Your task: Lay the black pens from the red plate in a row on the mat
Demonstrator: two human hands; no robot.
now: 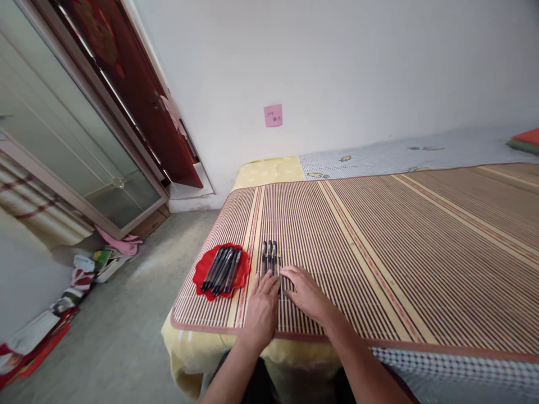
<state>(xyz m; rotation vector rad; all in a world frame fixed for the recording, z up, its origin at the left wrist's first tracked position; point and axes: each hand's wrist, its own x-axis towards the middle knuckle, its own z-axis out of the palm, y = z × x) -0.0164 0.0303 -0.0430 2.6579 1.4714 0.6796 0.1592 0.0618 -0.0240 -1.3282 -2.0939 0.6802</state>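
Observation:
Several black pens stand side by side on the striped mat, caps pointing away from me. My left hand lies over their near ends with its fingers stretched forward, hiding those ends. From the right, my right hand reaches in with bent fingers, thumb and forefinger apart. Its fingertips are at the right edge of the row, where a thin dark pen partly shows. To the left, a red scalloped plate holds a pile of more black pens.
The striped mat covers a bed beneath a white wall with a pink note. The bed's left edge drops to a grey floor. A glass-panelled door and scattered items are at the left.

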